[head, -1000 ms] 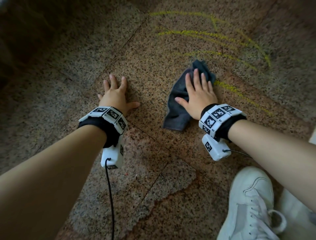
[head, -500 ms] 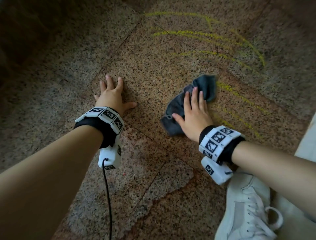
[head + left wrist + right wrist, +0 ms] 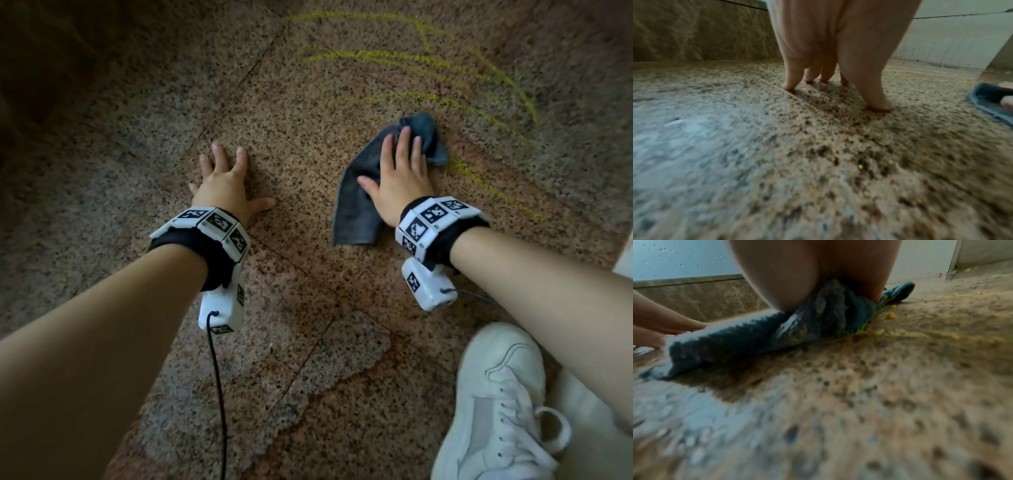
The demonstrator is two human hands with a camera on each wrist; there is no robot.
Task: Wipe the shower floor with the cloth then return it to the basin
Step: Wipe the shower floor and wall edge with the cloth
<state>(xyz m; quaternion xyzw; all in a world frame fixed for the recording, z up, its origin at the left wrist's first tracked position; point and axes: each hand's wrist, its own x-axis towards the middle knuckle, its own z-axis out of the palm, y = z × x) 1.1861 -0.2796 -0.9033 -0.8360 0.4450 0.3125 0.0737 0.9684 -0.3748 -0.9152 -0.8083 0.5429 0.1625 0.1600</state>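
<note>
The cloth (image 3: 359, 205), dark grey-blue and rumpled, lies on the speckled granite shower floor (image 3: 301, 113), pinned under the right hand (image 3: 399, 185), whose fingers lie straight and flat across it. Its far end bunches up past the fingertips, touching yellow streaks (image 3: 404, 58) that arc across the stone; the right wrist view shows yellow smears on the fabric's edge. Well apart to the left, the left hand (image 3: 222, 185) holds nothing and rests with spread fingers braced on the floor. A white sneaker (image 3: 496, 404) stands near the right forearm.
</note>
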